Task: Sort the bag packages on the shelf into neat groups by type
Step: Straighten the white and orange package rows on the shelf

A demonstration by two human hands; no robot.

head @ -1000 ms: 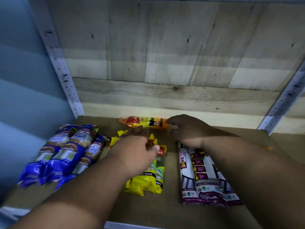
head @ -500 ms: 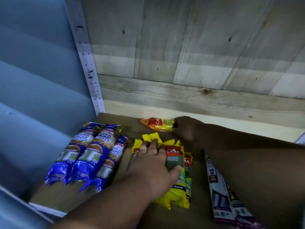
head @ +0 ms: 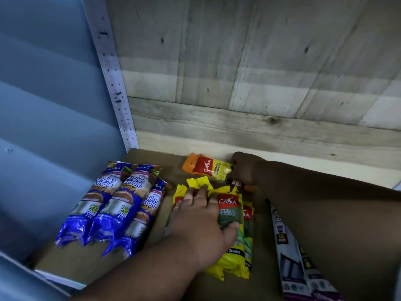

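Three groups of bag packages can be seen laid out on the brown shelf (head: 169,272), with a wood-plank back wall (head: 249,83) behind and a perforated metal upright (head: 112,83) at the back left corner. Over on the left, three blue packages (head: 112,205) marked "Singlet Handle" are lined up side by side, touching each other, with the rightmost one sitting a bit further forward. In the middle, the yellow packages (head: 234,257) (CASA degradable garbage bags, going by the print) are bunched together, and the left hand (head: 199,222) is laid flat on top of them, fingers spread and thumb pressed against the green label, so it's pressing down rather than gripping. Behind that pile, near the back wall, an orange-ended package (head: 206,168) is lying crosswise, and its right end is pinched in the fingers of the right hand (head: 245,170). On the right, the white and purple packages (head: 290,268) are mostly hidden under the right forearm, so how many are there can't be told. The orange-ended one is kept apart from the yellow pile by a small gap.
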